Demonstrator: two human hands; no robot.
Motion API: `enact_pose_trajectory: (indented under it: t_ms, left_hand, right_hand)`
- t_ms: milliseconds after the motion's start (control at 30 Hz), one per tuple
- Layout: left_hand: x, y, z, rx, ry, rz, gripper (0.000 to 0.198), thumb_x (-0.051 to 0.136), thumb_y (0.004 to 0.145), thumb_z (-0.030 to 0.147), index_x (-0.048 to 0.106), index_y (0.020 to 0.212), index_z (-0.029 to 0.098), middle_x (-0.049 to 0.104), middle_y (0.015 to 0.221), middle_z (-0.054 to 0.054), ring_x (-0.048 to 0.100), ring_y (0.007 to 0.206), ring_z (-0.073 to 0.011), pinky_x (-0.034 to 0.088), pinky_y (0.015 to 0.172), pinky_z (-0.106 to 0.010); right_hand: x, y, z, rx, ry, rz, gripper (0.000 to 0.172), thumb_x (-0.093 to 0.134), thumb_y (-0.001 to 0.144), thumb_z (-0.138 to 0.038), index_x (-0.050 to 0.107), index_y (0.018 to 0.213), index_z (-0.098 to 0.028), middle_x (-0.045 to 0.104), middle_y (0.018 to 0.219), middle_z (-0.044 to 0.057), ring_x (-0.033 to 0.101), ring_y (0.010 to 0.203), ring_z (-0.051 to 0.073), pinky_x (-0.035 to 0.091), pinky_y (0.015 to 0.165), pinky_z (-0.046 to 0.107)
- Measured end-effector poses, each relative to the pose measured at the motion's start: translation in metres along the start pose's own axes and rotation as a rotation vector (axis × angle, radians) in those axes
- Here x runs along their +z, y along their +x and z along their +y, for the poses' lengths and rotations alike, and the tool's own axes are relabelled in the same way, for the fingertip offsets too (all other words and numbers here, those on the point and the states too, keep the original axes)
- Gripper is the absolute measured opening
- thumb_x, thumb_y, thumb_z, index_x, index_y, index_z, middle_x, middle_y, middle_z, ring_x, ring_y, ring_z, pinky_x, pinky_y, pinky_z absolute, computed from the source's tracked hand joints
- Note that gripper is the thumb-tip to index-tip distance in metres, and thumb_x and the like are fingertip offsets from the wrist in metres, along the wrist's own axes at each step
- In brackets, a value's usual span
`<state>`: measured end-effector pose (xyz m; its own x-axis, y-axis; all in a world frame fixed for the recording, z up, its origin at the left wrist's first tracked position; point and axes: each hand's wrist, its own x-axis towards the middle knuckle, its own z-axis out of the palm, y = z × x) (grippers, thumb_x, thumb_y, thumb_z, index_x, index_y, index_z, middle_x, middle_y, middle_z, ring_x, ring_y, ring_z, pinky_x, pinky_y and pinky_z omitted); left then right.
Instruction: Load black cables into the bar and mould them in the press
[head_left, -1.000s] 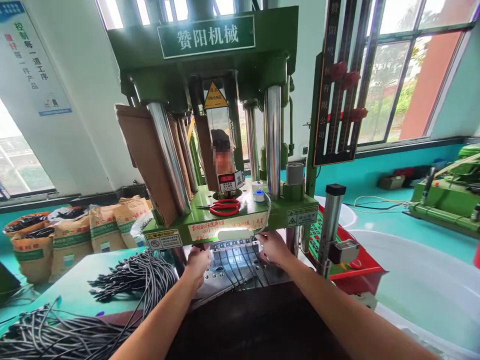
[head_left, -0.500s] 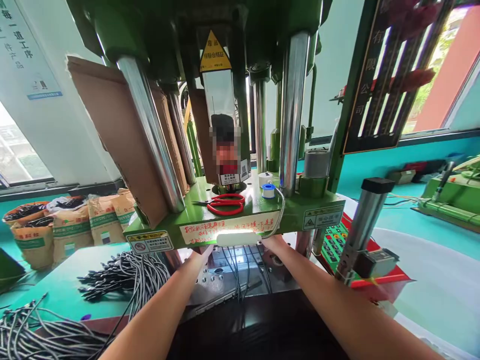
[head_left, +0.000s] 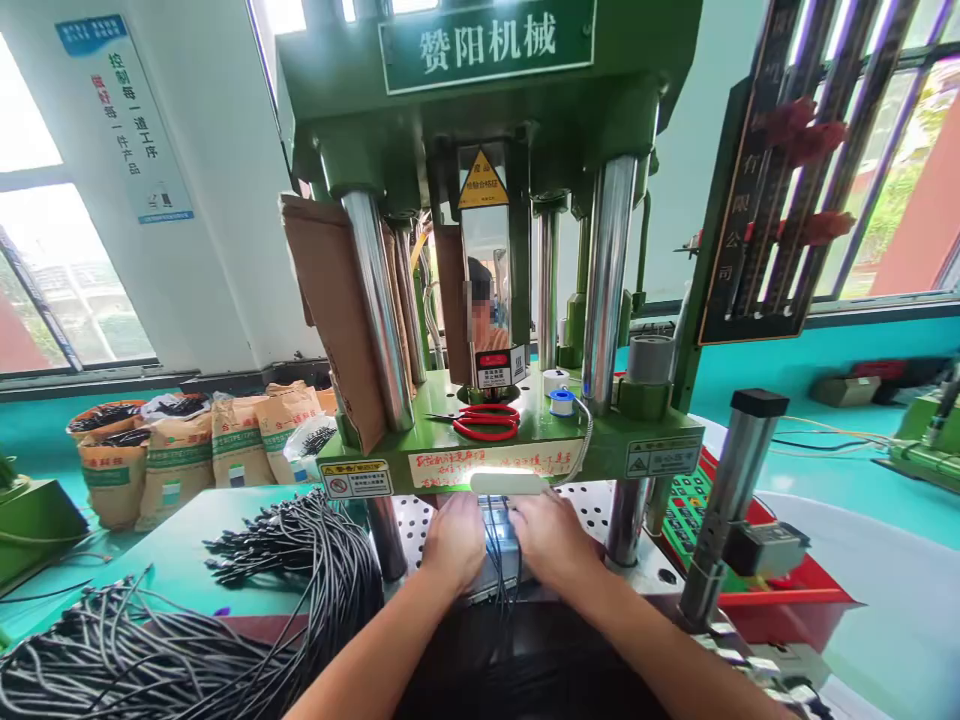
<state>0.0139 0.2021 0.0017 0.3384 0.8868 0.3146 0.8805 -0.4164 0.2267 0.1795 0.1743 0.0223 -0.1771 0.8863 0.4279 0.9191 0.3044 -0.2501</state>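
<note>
Both hands lie palm down under the front edge of the tall green column press (head_left: 487, 100). The left hand (head_left: 454, 540) and right hand (head_left: 551, 535) sit side by side with fingers stretched out flat on the grey metal mould block (head_left: 499, 580), clasping nothing that shows. The thin dark cables (head_left: 501, 560) run between them, across the block and down towards the person. The chief hazard, as I judge it, is the press's green steel platen (head_left: 525, 440) closing while fingers are beneath it. A cable lying out of its groove could also be pinched. The red-handled scissors (head_left: 486, 422) rest loose on the platen and might shake off onto the hands. The big heap of grey-black cables (head_left: 300, 570) on the worktop (head_left: 172, 550) could snag a forearm
</note>
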Motion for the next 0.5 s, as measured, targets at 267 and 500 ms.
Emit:
enact_pose_trajectory:
  t_ms: [267,500]
  left_hand:
    - [-0.011,-0.008,-0.001,0.086,0.041,-0.118,0.053,0.037,0.084,0.022,0.046,0.135,0.011,0.043,0.144,-0.010,0.036,0.134,-0.0226,0.021,0.115,-0.036]
    - [-0.015,-0.008,0.004,0.040,0.030,-0.107,0.051,0.035,0.083,0.023,0.047,0.132,0.013,0.048,0.140,-0.011,0.040,0.131,-0.0239,0.022,0.113,-0.039]
  right_hand:
    - [0.011,0.002,-0.038,0.041,-0.177,-0.010,0.029,0.041,0.089,-0.010,0.067,0.102,-0.010,0.067,0.100,0.016,0.056,0.098,0.031,0.041,0.084,0.043]
    - [0.021,0.009,-0.029,0.044,-0.296,-0.052,0.017,0.052,0.092,-0.020,0.062,0.104,-0.016,0.066,0.100,0.005,0.060,0.097,0.020,0.047,0.087,0.041]
